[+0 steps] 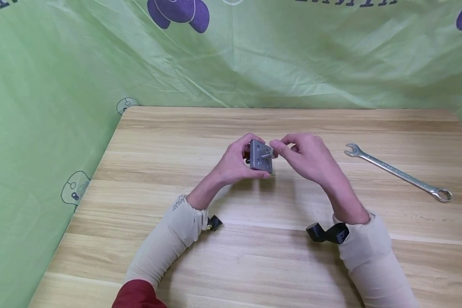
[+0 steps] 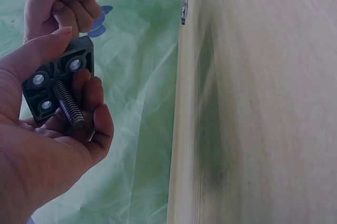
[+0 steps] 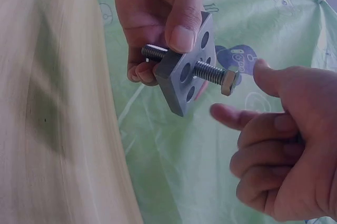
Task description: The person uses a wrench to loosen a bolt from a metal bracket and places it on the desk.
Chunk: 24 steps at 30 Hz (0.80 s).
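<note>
My left hand (image 1: 235,161) holds a square grey plate (image 1: 255,159) with several holes, gripping it by its edges above the table. A hex-head bolt (image 3: 209,72) passes through the plate's middle. In the left wrist view its threaded end (image 2: 69,105) sticks out on the palm side, beside the curled fingers. The bolt head (image 3: 229,81) stands off the plate's other face. My right hand (image 1: 308,157) is close to that head. Its thumb and index finger are spread, with a small gap to the head in the right wrist view, while the other fingers are curled.
To the right on the wooden table (image 1: 254,265) lies a combination wrench (image 1: 398,172), its open end toward the hands. A green printed cloth (image 1: 292,64) hangs behind the table and along its left side. Black camera mounts (image 1: 327,233) sit at both wrists.
</note>
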Each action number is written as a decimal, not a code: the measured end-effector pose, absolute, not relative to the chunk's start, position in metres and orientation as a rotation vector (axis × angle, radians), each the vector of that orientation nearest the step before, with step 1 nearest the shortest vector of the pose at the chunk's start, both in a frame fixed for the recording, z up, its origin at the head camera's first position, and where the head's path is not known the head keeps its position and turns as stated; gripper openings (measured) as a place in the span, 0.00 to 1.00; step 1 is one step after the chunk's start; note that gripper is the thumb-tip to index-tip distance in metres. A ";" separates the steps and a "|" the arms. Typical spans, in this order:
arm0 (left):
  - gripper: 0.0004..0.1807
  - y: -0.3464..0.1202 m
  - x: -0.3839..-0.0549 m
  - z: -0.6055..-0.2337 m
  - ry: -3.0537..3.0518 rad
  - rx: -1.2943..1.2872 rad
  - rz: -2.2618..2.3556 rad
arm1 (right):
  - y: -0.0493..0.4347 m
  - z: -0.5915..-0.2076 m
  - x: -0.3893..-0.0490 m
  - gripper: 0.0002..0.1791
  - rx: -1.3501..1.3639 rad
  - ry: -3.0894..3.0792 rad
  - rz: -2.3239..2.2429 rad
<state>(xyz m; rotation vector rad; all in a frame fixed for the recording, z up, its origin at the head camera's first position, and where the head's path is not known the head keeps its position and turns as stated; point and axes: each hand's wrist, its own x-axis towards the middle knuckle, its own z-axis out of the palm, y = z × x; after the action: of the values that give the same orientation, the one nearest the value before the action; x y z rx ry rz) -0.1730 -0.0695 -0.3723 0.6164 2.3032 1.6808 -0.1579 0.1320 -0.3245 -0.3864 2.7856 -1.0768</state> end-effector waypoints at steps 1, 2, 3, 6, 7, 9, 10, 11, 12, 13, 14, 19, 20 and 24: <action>0.37 -0.069 -0.173 -0.373 2.305 0.618 1.680 | 0.132 -0.325 -0.158 0.28 -0.376 2.782 -1.054; 0.37 -0.069 -0.173 -0.373 2.309 0.620 1.680 | 0.132 -0.326 -0.157 0.30 -0.368 2.777 -1.032; 0.37 -0.070 -0.173 -0.373 2.313 0.622 1.678 | 0.131 -0.326 -0.157 0.32 -0.359 2.775 -1.011; 0.36 -0.070 -0.173 -0.372 2.329 0.628 1.672 | 0.129 -0.328 -0.157 0.34 -0.349 2.769 -0.976; 0.36 -0.070 -0.173 -0.372 2.338 0.630 1.667 | 0.128 -0.328 -0.156 0.33 -0.348 2.766 -0.977; 0.36 -0.070 -0.173 -0.372 2.354 0.633 1.656 | 0.127 -0.328 -0.156 0.32 -0.362 2.771 -0.981; 0.36 -0.070 -0.173 -0.372 2.360 0.634 1.651 | 0.127 -0.328 -0.156 0.31 -0.371 2.772 -0.984; 0.36 -0.070 -0.173 -0.372 2.366 0.635 1.647 | 0.127 -0.327 -0.156 0.29 -0.380 2.772 -0.988; 0.36 -0.070 -0.173 -0.372 2.371 0.635 1.642 | 0.127 -0.327 -0.156 0.28 -0.386 2.770 -0.991; 0.36 -0.070 -0.173 -0.372 2.374 0.638 1.639 | 0.127 -0.326 -0.156 0.26 -0.389 2.768 -0.992; 0.36 -0.070 -0.173 -0.372 2.374 0.639 1.639 | 0.127 -0.325 -0.155 0.24 -0.396 2.767 -0.996; 0.36 -0.070 -0.173 -0.373 2.374 0.650 1.638 | 0.129 -0.323 -0.155 0.15 -0.455 2.793 -1.026; 0.36 -0.070 -0.173 -0.373 2.374 0.651 1.637 | 0.129 -0.323 -0.155 0.14 -0.475 2.805 -1.034; 0.36 -0.070 -0.173 -0.373 2.368 0.657 1.638 | 0.128 -0.325 -0.154 0.12 -0.528 2.844 -1.058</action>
<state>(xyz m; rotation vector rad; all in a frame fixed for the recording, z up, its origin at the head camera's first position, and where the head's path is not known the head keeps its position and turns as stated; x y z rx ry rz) -0.1726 -0.0696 -0.3730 0.6567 2.3677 1.6383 -0.1541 0.1283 -0.3251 -0.5279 2.8436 -1.0582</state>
